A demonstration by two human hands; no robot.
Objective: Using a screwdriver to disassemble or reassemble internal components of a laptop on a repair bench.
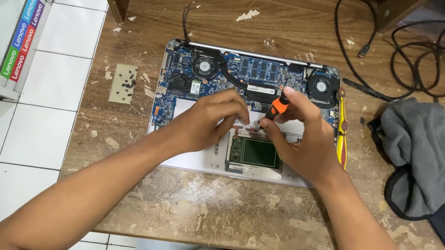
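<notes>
A: Where is the screwdriver held?

B: It is gripped in the right hand, tip down over the middle of the opened laptop, just above its green pad.

A: And the left hand?

B: It is rested on the laptop beside the tip, fingers curled; nothing is seen grasped. 2 fans are seen at the laptop's far edge, a grey cloth lies to its right.

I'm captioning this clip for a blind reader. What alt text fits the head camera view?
Two bare hands work inside an opened laptop on a worn wooden table: the right hand holds a small orange-and-black screwdriver, the left hand steadying beside its tip. Loose screws lie left, a grey cloth and black cables right.
</notes>
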